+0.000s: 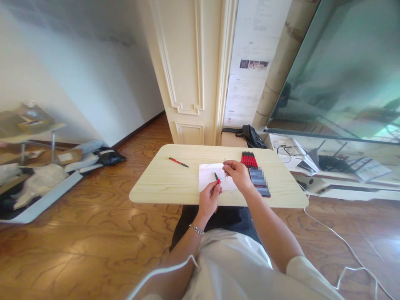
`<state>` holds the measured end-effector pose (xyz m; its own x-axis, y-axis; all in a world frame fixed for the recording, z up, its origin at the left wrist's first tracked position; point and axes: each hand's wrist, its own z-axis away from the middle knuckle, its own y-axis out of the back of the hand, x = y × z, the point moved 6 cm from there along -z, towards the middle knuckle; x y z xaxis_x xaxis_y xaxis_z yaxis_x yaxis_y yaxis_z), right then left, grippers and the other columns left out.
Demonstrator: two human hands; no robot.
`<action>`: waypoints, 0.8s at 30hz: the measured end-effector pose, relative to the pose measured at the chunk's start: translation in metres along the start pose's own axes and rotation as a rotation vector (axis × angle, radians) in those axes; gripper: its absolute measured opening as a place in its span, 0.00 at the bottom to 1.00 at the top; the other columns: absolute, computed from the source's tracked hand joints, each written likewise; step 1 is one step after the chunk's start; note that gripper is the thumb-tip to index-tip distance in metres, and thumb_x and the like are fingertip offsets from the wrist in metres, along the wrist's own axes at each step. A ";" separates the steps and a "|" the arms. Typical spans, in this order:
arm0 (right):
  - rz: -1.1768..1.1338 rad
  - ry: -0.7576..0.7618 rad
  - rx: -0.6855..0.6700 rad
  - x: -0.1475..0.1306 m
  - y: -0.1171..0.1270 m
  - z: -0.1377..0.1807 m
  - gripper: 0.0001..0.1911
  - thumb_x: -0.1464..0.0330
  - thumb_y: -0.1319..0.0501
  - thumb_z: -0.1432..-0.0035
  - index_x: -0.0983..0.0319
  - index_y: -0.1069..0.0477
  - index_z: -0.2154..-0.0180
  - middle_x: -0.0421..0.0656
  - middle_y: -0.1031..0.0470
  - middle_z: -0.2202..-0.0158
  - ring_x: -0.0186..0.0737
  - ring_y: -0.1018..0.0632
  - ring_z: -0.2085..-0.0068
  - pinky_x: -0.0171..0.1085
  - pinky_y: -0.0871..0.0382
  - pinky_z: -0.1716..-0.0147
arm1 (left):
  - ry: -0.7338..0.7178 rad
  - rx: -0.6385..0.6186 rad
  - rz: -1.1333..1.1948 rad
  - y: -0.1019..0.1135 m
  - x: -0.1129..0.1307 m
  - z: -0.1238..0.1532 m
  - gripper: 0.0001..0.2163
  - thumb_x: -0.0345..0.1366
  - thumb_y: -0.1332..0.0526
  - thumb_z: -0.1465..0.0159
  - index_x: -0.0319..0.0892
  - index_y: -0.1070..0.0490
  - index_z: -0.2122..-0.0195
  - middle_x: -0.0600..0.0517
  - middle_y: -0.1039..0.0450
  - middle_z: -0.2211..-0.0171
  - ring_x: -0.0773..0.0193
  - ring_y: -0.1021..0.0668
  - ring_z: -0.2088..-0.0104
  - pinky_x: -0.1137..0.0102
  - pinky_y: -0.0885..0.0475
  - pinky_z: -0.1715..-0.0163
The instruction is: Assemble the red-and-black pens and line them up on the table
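My left hand is closed on a red pen barrel, with only its red end showing above the fingers. In a pinch, my right hand holds a thin pen refill upright over the paper. A black pen part shows just above the left fingertips; whether it lies on the white paper cannot be made out. Both hands are close together above that sheet.
One red and black pen lies at the left of the pale table. Several red pens in a row lie at the right, behind a dark flat case. A black bag sits beyond the table; a white cable runs along the floor.
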<state>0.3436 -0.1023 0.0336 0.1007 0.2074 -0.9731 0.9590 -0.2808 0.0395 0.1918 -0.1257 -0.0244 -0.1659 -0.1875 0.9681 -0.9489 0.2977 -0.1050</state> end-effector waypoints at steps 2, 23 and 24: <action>-0.109 0.014 0.031 -0.010 -0.001 0.006 0.16 0.59 0.37 0.49 0.64 0.29 0.63 0.43 0.24 0.69 0.33 0.27 0.73 0.34 0.31 0.71 | -0.010 -0.014 -0.028 -0.002 0.003 0.001 0.18 0.48 0.42 0.38 0.38 0.28 0.56 0.49 0.25 0.70 0.65 0.24 0.69 0.69 0.28 0.63; -0.102 0.066 0.173 -0.015 0.001 0.025 0.16 0.56 0.38 0.48 0.62 0.34 0.64 0.44 0.24 0.69 0.36 0.25 0.70 0.36 0.29 0.69 | -0.025 -0.060 -0.092 -0.003 0.002 0.005 0.18 0.48 0.43 0.37 0.38 0.27 0.56 0.49 0.26 0.70 0.64 0.24 0.68 0.69 0.28 0.63; -0.100 0.062 0.167 -0.014 0.001 0.025 0.16 0.56 0.38 0.48 0.62 0.33 0.64 0.44 0.24 0.69 0.36 0.25 0.70 0.36 0.29 0.69 | -0.030 -0.062 -0.094 -0.003 0.002 0.005 0.18 0.48 0.43 0.37 0.38 0.27 0.56 0.49 0.26 0.70 0.64 0.24 0.68 0.69 0.28 0.63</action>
<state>0.3359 -0.1293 0.0420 0.0277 0.2976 -0.9543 0.9083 -0.4062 -0.1003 0.1931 -0.1315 -0.0233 -0.0856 -0.2446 0.9658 -0.9425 0.3343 0.0012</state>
